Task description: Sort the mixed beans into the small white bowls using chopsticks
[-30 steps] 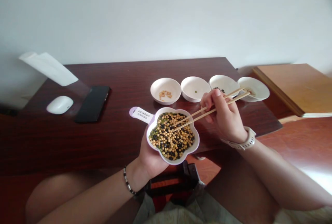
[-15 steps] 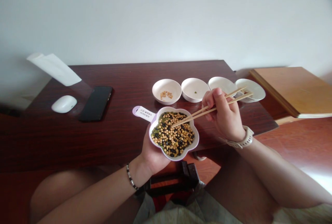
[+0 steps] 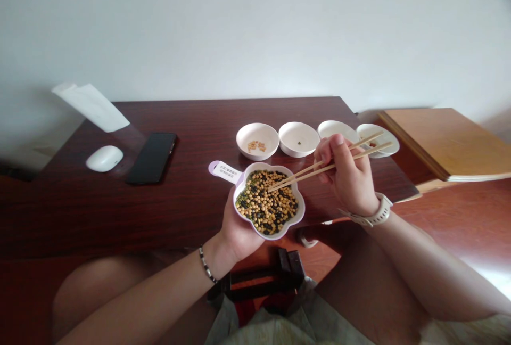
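Note:
My left hand point(image 3: 241, 233) holds up a flower-shaped bowl point(image 3: 300, 216) from below, its lilac handle with a white label pointing to the left. Mixed beans point(image 3: 266, 204) fill it: yellow, black and green ones. In my right hand point(image 3: 348, 174) is a pair of wooden chopsticks point(image 3: 307, 171), their tips down among the beans near the middle of the bowl. I cannot tell whether a bean is pinched between the tips. Behind, a white bowl point(image 3: 244, 140) contains several yellow beans, and the white bowl point(image 3: 288, 134) beside it has a small green bean.
Two more white bowls, one point(image 3: 335, 128) partly behind my right hand and one point(image 3: 389, 140) with a few reddish-brown bits, continue the row. To the left lie a black phone point(image 3: 151, 158), a white rounded case point(image 3: 104, 158) and an upright white packet point(image 3: 93, 106). A wooden stool point(image 3: 443, 142) stands right of the table point(image 3: 191, 116).
The chopstick tips have shifted slightly within the beans. The bowl in my left hand is a little higher in view, and the whole view has turned slightly.

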A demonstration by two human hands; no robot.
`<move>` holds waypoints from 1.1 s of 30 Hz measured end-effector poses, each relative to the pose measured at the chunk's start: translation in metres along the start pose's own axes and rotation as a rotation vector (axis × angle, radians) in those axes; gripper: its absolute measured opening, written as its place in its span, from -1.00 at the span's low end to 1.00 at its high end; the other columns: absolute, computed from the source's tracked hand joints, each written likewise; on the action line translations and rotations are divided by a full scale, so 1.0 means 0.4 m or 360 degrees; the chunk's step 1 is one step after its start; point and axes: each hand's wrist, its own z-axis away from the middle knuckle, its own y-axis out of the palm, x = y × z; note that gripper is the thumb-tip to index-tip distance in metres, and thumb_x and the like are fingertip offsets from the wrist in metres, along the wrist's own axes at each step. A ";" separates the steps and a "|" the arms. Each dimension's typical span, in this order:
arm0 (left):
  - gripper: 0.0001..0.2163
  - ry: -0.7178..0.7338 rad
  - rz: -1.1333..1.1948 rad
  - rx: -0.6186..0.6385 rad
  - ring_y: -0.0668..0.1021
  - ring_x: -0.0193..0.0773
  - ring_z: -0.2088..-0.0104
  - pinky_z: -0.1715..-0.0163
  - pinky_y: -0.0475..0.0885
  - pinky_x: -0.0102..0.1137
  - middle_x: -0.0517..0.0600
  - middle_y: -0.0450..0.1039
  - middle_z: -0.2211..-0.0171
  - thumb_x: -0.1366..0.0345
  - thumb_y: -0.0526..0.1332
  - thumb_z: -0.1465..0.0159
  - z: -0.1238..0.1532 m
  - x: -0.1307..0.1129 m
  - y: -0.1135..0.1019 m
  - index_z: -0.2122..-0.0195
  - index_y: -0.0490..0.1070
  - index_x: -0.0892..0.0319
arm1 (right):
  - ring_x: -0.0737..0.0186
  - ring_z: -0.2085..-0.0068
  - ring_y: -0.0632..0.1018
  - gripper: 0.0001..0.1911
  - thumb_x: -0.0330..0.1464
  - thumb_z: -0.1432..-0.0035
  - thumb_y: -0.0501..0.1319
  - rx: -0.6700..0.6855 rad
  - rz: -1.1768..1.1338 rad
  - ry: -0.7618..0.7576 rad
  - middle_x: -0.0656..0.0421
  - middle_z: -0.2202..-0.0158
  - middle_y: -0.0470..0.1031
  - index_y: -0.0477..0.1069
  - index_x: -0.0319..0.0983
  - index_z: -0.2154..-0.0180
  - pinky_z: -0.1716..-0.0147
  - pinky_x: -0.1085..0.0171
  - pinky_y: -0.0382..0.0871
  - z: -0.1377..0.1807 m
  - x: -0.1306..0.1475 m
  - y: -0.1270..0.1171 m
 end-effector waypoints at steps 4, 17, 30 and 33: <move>-0.54 0.0011 0.0002 -0.0019 0.41 0.08 -0.27 -0.26 0.30 0.08 0.02 0.46 -0.19 -0.03 0.02 -0.37 0.003 0.002 -0.002 -0.15 0.42 0.06 | 0.40 0.60 0.33 -0.49 -0.02 -0.53 0.18 0.0040 0.0120 0.0029 0.24 0.51 0.28 0.34 -0.19 0.42 0.65 0.28 0.03 0.009 0.008 0.000; -0.54 0.0055 -0.0042 0.0010 0.32 0.08 -0.33 -0.29 0.25 0.06 0.05 0.42 -0.22 -0.05 0.05 -0.36 0.012 0.002 -0.003 -0.14 0.43 0.08 | 0.40 0.63 0.26 -0.44 0.07 -0.42 0.28 -0.0132 0.0009 0.0005 0.25 0.51 0.24 0.26 -0.16 0.45 0.68 0.28 -0.03 0.008 0.023 0.009; -0.51 0.0046 -0.0065 0.0008 0.40 0.08 -0.27 -0.27 0.28 0.03 0.07 0.39 -0.25 -0.07 0.04 -0.36 0.007 0.003 -0.002 -0.16 0.41 0.09 | 0.40 0.59 0.32 -0.43 0.10 -0.45 0.23 -0.0051 0.0135 0.0056 0.25 0.51 0.28 0.31 -0.18 0.43 0.65 0.30 0.04 0.012 0.003 0.017; -0.52 0.0034 -0.0076 -0.0006 0.42 0.09 -0.26 -0.25 0.30 0.03 0.06 0.40 -0.24 -0.06 0.05 -0.36 0.006 0.002 -0.001 -0.16 0.42 0.08 | 0.39 0.59 0.32 -0.43 0.11 -0.45 0.22 -0.0022 0.0154 0.0043 0.25 0.52 0.29 0.31 -0.18 0.43 0.63 0.28 0.06 0.016 0.007 0.022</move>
